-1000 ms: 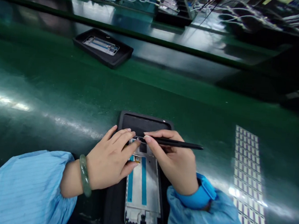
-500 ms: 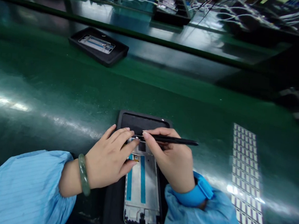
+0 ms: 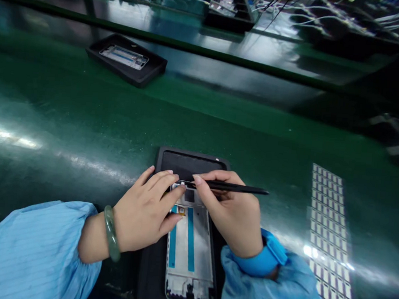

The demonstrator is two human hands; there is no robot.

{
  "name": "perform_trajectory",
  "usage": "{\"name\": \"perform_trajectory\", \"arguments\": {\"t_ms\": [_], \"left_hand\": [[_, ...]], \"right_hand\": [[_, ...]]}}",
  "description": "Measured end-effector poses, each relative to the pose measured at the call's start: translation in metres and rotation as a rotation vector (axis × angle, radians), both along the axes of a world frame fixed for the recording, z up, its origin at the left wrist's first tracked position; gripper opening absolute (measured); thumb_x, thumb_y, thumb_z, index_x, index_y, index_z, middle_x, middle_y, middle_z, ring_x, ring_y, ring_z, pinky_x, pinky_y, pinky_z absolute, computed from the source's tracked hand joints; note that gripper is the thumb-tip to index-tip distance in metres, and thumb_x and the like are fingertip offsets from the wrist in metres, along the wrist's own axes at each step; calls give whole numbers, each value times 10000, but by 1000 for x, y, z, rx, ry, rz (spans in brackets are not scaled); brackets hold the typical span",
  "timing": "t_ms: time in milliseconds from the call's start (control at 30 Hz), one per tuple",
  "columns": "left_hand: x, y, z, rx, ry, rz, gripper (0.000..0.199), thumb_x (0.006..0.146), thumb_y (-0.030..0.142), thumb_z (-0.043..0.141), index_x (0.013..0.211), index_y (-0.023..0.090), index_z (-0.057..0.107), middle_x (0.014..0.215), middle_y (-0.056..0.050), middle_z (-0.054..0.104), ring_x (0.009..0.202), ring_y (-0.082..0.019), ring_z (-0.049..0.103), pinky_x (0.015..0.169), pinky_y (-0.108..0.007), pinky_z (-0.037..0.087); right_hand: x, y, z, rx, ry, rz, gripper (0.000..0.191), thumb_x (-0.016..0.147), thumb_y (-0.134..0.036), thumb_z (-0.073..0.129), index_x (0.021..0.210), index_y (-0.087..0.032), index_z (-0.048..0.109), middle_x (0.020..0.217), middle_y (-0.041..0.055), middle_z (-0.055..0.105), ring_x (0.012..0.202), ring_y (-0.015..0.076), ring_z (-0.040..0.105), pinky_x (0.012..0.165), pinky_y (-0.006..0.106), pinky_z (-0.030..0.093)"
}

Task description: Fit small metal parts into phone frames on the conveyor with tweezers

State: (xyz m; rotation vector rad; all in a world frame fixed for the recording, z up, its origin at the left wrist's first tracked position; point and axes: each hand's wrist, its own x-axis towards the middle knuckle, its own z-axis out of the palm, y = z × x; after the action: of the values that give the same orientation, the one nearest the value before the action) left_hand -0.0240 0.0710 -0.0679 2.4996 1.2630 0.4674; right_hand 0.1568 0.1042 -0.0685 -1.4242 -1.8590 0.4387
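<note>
**Phone frame in tray — tweezers at top edge**

Phone frame [image 3: 190,255] lying in black tray [image 3: 156,266], near edge of green belt [image 3: 83,120]. Left hand [image 3: 145,212] pressing fingertips on frame's upper left corner, gripping nothing. Right hand [image 3: 234,215] closed on black tweezers [image 3: 227,187], tips at frame top beside left fingers. Barely changed from half a second back — tweezers nudged slightly right, hands in same spot; fine work at one point, probably. Second tray [image 3: 127,59] with frame drifted left on far belt. Sticker sheet [image 3: 329,226] to right.
</note>
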Motion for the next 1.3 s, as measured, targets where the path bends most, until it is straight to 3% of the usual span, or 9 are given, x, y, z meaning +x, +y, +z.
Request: {"name": "perform_trajectory", "arguments": {"t_ms": [300,633,800,933,1133,1300], "left_hand": [[0,0,-1,22,-6,11,424,888,311,507,1263,123,448,1286,-134,455,1243,-265,371,1071,-493,283],[0,0,-1,9,-6,5,408,912,321,469,1273,132,449,1301,-123,440,1261,-261,339,1077,-494,263],[1,0,-1,-5,6,4,428,908,316,472,1291,128,439,1312,-124,429,1269,-257,329,1082,-495,251],[0,0,-1,-1,9,-2,436,901,326,488,1288,130,446,1310,-124,432,1261,-257,334,1078,-493,256],[0,0,0,-8,9,3,418,904,326,484,1279,143,453,1305,-117,436,1260,-255,337,1078,-492,255],[0,0,-1,-9,9,-1,434,902,332,484,1286,136,444,1306,-121,434,1265,-256,330,1080,-492,252]], "right_hand": [[-15,-5,11,109,-222,77,39,836,-212,551,805,-228,532,736,4,641,664,156,644,620,262,499],[-2,3,3,-51,101,-34,105,801,-295,628,772,-217,564,663,-19,627,530,123,612,467,213,474],[-8,0,1,19,14,2,85,811,-281,618,809,-209,573,715,-3,645,578,136,634,530,232,495],[-11,-3,2,97,-86,-72,67,809,-258,609,793,-203,574,720,3,647,581,139,632,568,241,500],[-5,-1,5,-7,26,-98,125,800,-301,627,757,-204,560,638,-29,613,485,104,585,465,198,457],[-5,-1,2,31,-8,-36,95,809,-282,617,789,-204,567,692,-18,631,545,114,614,516,212,479]]}}
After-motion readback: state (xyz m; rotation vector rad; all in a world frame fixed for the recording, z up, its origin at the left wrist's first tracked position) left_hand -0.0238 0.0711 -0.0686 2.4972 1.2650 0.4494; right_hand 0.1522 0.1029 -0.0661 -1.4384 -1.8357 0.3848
